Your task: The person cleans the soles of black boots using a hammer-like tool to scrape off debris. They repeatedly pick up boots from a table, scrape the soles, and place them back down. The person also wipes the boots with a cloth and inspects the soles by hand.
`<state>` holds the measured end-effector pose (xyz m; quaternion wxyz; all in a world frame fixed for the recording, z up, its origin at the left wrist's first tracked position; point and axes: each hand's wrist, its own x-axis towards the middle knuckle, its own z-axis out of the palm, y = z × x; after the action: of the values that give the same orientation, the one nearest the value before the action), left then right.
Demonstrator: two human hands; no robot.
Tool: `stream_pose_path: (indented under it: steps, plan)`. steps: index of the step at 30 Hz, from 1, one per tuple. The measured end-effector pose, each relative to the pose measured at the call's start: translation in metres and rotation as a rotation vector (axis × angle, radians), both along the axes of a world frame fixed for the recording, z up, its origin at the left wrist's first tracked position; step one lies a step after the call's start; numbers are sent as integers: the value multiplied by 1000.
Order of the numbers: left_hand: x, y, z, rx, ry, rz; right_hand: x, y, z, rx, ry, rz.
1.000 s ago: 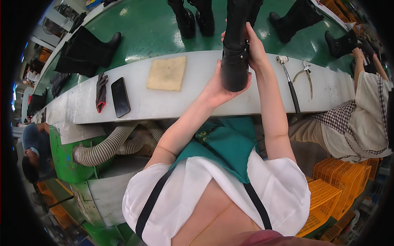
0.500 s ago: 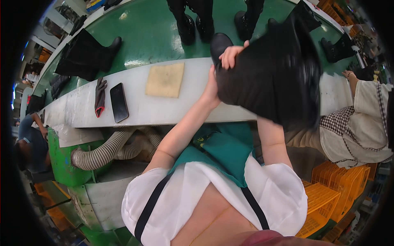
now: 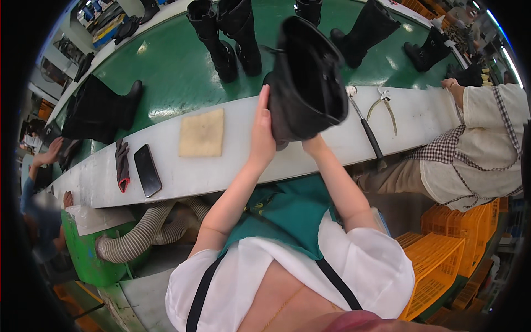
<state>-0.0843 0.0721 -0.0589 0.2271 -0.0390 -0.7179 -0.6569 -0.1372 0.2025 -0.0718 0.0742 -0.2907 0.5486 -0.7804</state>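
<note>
Both your left hand point(image 3: 264, 133) and right hand point(image 3: 315, 144) grasp a boot point(image 3: 303, 88) above the table point(image 3: 415, 116); a slackened grip could drop it.

Bright overall; strip lights point(image 3: 510, 62) at two o'clock; glare on the green bench point(image 3: 166, 69); fisheye-bent edges.

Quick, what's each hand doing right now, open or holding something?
Left hand: holding the boot at its side.
Right hand: mostly hidden behind the boot; its grip can't be told.
</note>
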Motion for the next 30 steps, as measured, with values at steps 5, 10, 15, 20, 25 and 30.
stream_pose_path:
  steps: [5, 10, 15, 20, 25, 30]
  plan:
    - [1, 20, 30, -78, 70, -65, 38, 14, 6, 370, 602, -425]
    - [3, 23, 33, 137, -1, -385, -12, 36, 25, -407, -299, -425]
    - [20, 6, 11, 375, -166, -323, -57, 90, 86, -354, -446, -470]
    - [39, -19, -7, 386, -268, -224, -133, 92, 104, 6, -79, -891]
    - [50, -25, -18, 317, -306, -207, -251, 65, 81, 186, 264, -932]
    - [56, -24, -17, 258, -354, -257, -360, 70, -37, 700, 229, -850]
